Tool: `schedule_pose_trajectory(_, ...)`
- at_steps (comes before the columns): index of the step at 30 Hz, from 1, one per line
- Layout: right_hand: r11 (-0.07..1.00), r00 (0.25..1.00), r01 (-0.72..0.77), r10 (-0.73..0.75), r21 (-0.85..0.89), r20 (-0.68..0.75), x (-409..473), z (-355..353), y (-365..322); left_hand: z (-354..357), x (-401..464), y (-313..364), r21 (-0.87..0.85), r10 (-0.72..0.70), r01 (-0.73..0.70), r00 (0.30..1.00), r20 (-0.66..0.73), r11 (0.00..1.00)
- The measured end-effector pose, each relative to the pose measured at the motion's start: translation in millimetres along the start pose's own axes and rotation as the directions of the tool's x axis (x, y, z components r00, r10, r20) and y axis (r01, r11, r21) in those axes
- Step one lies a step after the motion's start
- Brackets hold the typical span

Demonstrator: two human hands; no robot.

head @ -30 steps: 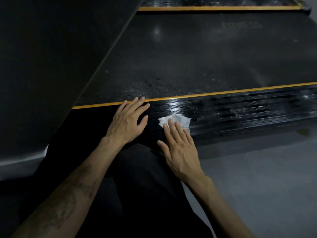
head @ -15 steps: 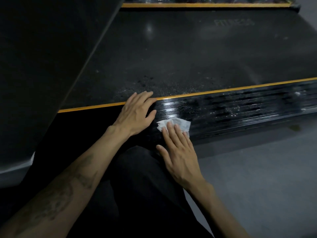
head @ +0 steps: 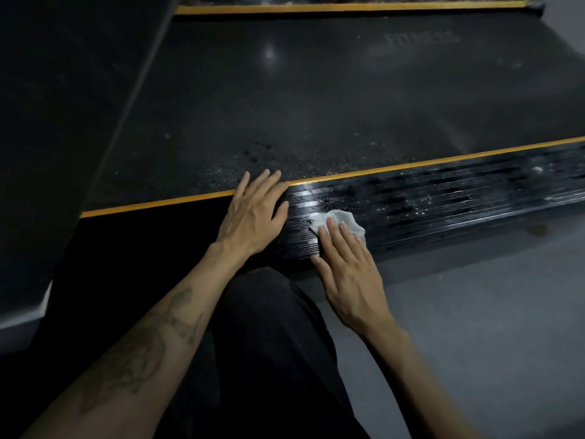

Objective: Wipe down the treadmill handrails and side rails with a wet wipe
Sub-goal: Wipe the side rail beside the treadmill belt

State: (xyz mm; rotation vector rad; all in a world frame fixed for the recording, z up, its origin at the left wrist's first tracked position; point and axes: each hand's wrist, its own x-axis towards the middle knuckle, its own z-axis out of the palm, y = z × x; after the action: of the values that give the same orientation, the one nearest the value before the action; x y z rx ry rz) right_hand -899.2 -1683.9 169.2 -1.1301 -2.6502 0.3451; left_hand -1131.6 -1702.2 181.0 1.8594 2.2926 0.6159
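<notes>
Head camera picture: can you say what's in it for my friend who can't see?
A person's right hand presses a white wet wipe flat on the treadmill's ridged black side rail, which looks wet and shiny. The left hand rests flat beside it, fingertips on the yellow stripe along the dark belt.

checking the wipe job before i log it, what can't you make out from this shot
- Head view: most of the white wet wipe lies under the right hand, so its underside is hidden.
- Ribbed glossy black side rail: its right end is cut off by the picture edge; glare hides any remaining dirt.
- Faint lettering on the black treadmill belt: too dim to read.
- Handrails: out of view.
</notes>
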Motion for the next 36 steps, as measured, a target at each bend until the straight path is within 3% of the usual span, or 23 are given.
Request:
schedule_pose_trajectory(3, 0.999, 0.999, -0.032, 0.032, -0.005, -0.044, -13, 7, -4, 2, 2, -1, 0.004, -0.054, 0.054, 0.998, -0.024, 0.999)
schedule_pose_trajectory(7, 0.999, 1.000, 0.026, -0.025, -0.030, 0.003, -1, 6, -6, 7, 6, -2, 0.025, -0.080, 0.081, 0.997, -0.012, 0.996)
schedule_pose_trajectory(13, 0.996, 0.999, -0.033, 0.030, -0.081, -0.030, -7, 7, 1, 7, 7, 0, 0.029, -0.085, 0.084, 0.996, 0.014, 0.996)
schedule_pose_trajectory(20, 0.996, 1.000, 0.030, -0.029, -0.084, 0.004, 13, 8, 1, 8, 7, -1, 0.026, -0.081, 0.081, 0.997, 0.004, 0.996)
schedule_pose_trajectory(25, 0.997, 0.998, -0.046, 0.042, -0.068, -0.047, -6, 11, -7, 6, 7, -1, 0.023, -0.089, 0.089, 0.996, 0.007, 0.996)
schedule_pose_trajectory(32, 0.997, 0.999, 0.031, -0.029, -0.076, 0.026, 18, 8, -2, 8, 8, 0, 0.037, -0.088, 0.088, 0.996, 0.018, 0.995)
schedule_pose_trajectory(36, 0.997, 0.999, -0.027, 0.025, -0.077, -0.027, 6, 9, 2, 7, 6, 0, 0.043, -0.088, 0.087, 0.996, 0.030, 0.995)
